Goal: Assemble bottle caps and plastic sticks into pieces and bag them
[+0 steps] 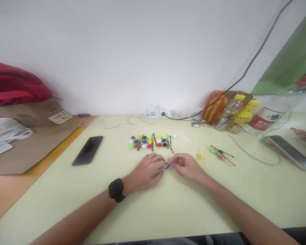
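Between the fingertips of both hands, low over the table, is a small blue piece (167, 165) with a curved, ring-like part. My left hand (149, 173), with a ring and a black watch at the wrist, is closed on its left side. My right hand (187, 166) pinches its right end; the fingers partly hide it. Just beyond the hands lie rows of small round coloured discs (149, 141) in blue, white, black, green, yellow and red, with thin coloured sticks among them. To the right are a yellow piece (201, 156) and a small group of discs and sticks (220, 153).
A dark phone (88, 150) lies at left, another phone (292, 151) at right with a white cable. Bottles (266, 117), glasses (201, 124) and a striped bag (214, 107) stand at the back right. Cardboard (40, 143) and a red bag (15, 85) fill the left.
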Action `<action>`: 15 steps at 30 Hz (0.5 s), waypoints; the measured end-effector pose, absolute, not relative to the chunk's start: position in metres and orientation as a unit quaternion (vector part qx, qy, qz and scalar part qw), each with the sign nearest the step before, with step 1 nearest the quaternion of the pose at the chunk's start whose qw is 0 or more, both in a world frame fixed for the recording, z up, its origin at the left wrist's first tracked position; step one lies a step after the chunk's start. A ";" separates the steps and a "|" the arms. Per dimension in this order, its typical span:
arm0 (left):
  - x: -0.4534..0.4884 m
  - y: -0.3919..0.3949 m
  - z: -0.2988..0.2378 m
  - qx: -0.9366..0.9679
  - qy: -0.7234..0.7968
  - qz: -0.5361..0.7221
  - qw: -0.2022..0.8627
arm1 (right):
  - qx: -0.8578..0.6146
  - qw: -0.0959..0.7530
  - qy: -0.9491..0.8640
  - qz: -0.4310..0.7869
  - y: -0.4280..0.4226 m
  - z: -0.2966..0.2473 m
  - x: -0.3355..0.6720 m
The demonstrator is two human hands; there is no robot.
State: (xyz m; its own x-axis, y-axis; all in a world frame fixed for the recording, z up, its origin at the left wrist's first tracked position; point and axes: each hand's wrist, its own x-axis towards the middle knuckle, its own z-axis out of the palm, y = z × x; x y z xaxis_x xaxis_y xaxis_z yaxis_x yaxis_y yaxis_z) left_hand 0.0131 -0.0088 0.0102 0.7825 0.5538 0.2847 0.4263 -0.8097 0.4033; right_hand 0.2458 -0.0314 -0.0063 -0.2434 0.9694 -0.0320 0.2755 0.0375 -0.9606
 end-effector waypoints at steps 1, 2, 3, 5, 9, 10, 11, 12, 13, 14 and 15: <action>0.013 -0.009 0.010 0.931 0.261 0.200 0.161 | -0.501 0.360 -0.628 0.475 -0.032 -0.006 0.246; 0.012 -0.010 0.010 0.930 0.259 0.205 0.163 | -0.504 0.361 -0.632 0.465 -0.032 -0.006 0.246; 0.011 -0.010 0.010 0.927 0.259 0.212 0.167 | -0.507 0.363 -0.638 0.451 -0.033 -0.006 0.247; 0.010 -0.010 0.010 0.916 0.270 0.237 0.178 | -0.517 0.372 -0.651 0.413 -0.034 -0.005 0.248; 0.008 -0.009 0.013 0.882 0.318 0.290 0.193 | -0.555 0.401 -0.646 0.338 -0.036 -0.004 0.251; 0.008 -0.008 0.013 0.875 0.327 0.300 0.193 | -0.564 0.403 -0.637 0.337 -0.036 -0.003 0.252; 0.008 -0.007 0.013 0.870 0.334 0.308 0.192 | -0.573 0.401 -0.625 0.347 -0.036 -0.002 0.253; 0.007 -0.007 0.012 0.865 0.340 0.315 0.191 | -0.581 0.398 -0.609 0.365 -0.036 -0.001 0.255; 0.007 -0.007 0.012 0.862 0.344 0.320 0.190 | -0.587 0.399 -0.589 0.386 -0.035 0.000 0.256; 0.006 -0.006 0.012 0.859 0.348 0.324 0.190 | -0.590 0.405 -0.567 0.407 -0.034 0.001 0.258; 0.006 -0.006 0.011 0.856 0.351 0.326 0.191 | -0.592 0.419 -0.545 0.422 -0.033 0.002 0.260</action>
State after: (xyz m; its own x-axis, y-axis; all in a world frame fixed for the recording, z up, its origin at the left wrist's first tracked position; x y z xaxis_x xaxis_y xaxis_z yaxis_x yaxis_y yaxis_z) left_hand 0.0062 -0.0063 0.0110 0.5403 0.7264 0.4247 0.4768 -0.6802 0.5568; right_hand 0.2600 -0.0333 0.0017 0.0509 0.9978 -0.0421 0.2915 -0.0552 -0.9550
